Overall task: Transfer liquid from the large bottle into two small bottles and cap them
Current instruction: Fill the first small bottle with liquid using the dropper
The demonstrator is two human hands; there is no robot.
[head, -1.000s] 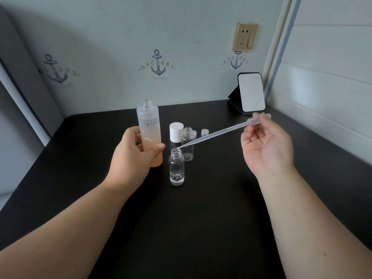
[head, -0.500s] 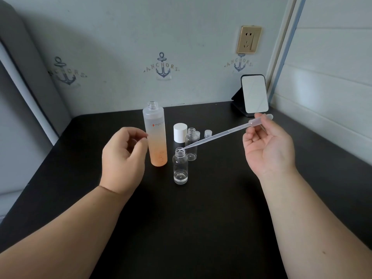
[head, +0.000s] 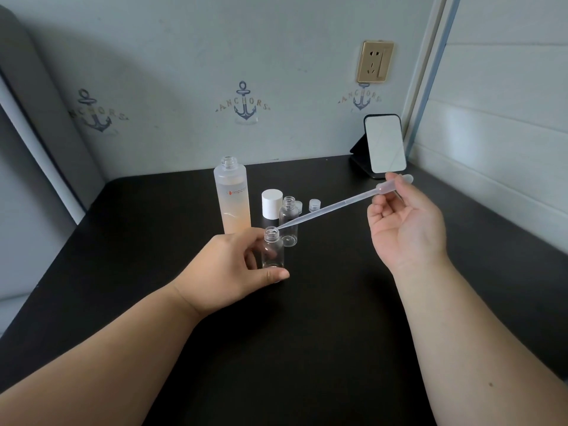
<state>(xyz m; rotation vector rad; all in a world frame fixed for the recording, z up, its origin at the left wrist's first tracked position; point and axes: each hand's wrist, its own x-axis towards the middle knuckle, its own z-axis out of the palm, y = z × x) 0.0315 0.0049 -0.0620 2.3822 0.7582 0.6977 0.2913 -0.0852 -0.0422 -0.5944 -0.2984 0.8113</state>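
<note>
Black desk (head: 307, 333) holds a tall bottle (head: 232, 195) (uncapped, peachy liquid), a white cap (head: 272, 203), two small clear bottles (head: 273, 250) (head: 289, 221), two tiny caps (head: 314, 205), plus a propped mirror (head: 384, 144).

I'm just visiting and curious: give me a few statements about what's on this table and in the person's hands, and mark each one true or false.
1. The right hand pinches the bulb of a pipette. True.
2. The large bottle has its cap screwed on. False: its neck is open, and a white cap stands beside it.
3. The left hand holds the near small bottle. True.
4. The pipette's tip is at the mouth of the large bottle. False: it is at the near small bottle's mouth.
5. A second small bottle lies on its side. False: it stands upright, uncapped.
</note>
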